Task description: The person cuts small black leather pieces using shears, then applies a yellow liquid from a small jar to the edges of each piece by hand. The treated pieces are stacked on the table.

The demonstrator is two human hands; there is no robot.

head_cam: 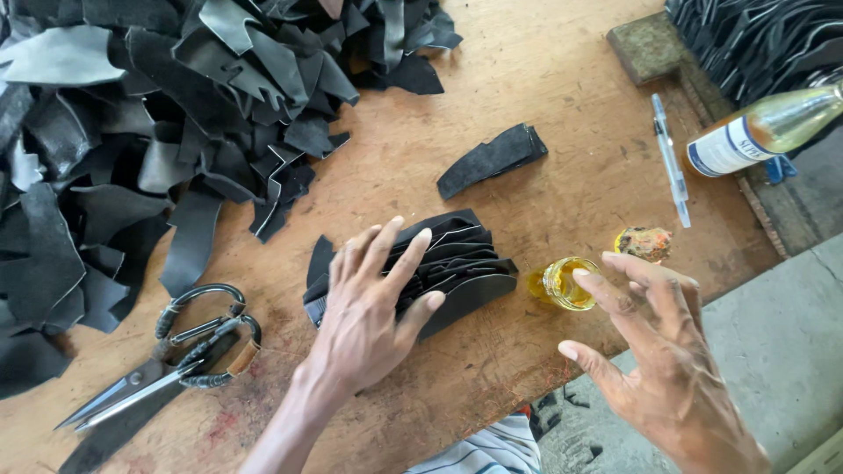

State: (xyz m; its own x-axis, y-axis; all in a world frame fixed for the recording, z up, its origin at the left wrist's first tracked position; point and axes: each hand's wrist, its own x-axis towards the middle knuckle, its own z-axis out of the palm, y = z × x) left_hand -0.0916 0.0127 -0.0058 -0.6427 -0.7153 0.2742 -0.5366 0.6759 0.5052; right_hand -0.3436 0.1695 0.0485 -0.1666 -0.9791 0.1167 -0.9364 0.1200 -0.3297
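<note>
My left hand (pixel 369 307) lies flat, fingers spread, on a fanned stack of black leather pieces (pixel 461 263) near the table's front edge. My right hand (pixel 654 351) hovers open to the right, its fingertips just above a small glass jar of yellow liquid (pixel 565 283). A small glue-stained applicator or sponge (pixel 645 242) lies just beyond that hand. Neither hand grips anything.
A big heap of black leather offcuts (pixel 158 132) covers the table's left and back. Large scissors (pixel 167 355) lie at front left. A folded black piece (pixel 492 158), a pen (pixel 672 162), a bottle of yellowish liquid (pixel 760 132) and more black strips (pixel 755 39) lie right.
</note>
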